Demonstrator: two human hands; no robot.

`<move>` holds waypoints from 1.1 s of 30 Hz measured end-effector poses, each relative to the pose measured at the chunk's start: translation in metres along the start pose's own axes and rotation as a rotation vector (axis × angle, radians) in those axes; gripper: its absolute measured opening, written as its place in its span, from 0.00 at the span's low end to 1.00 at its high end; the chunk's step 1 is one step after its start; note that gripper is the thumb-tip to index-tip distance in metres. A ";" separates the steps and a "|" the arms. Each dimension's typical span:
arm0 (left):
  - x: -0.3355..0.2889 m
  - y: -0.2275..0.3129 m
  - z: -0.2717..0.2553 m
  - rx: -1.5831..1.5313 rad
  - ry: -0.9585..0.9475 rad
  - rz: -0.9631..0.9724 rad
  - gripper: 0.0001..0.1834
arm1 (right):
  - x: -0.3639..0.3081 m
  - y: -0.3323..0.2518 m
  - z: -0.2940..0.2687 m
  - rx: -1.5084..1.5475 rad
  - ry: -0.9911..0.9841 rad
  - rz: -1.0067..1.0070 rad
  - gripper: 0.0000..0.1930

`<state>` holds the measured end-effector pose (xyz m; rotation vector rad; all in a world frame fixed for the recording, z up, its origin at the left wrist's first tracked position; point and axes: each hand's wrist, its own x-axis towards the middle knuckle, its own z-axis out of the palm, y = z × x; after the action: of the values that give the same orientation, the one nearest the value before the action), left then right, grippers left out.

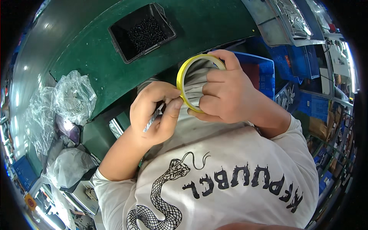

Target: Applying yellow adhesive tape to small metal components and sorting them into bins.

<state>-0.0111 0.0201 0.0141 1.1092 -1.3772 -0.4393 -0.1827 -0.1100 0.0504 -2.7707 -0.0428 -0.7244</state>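
A roll of yellow tape [179, 79] is held up in front of my chest. My right hand [230, 90] grips its right side, with fingers curled through the ring and around its edge. My left hand [155, 109] pinches at the roll's left edge with thumb and forefinger, where the tape's end seems to be. A thin silvery strip [152, 119], perhaps a blade or small metal tool, lies across the left palm under the curled fingers. How far it extends is hidden by those fingers.
On the green table [90, 57] ahead stands a black bin [123, 51] of small dark parts. Crumpled clear plastic bags [74, 96] lie at the left. A blue crate [267, 74] sits beyond my right hand, with metal trays [274, 23] at the upper right.
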 end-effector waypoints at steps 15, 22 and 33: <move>-0.018 -0.003 0.011 -0.145 0.148 -0.113 0.05 | 0.000 -0.010 0.014 0.031 0.076 0.028 0.18; -0.019 -0.005 0.014 -0.009 0.162 -0.037 0.03 | 0.002 -0.012 0.013 0.020 0.041 0.052 0.17; -0.022 -0.005 0.013 -0.094 0.149 -0.092 0.05 | 0.001 -0.013 0.016 0.034 0.052 0.068 0.16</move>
<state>-0.0260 0.0304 -0.0047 1.1084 -1.1673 -0.4732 -0.1751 -0.0928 0.0409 -2.7057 0.0485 -0.7707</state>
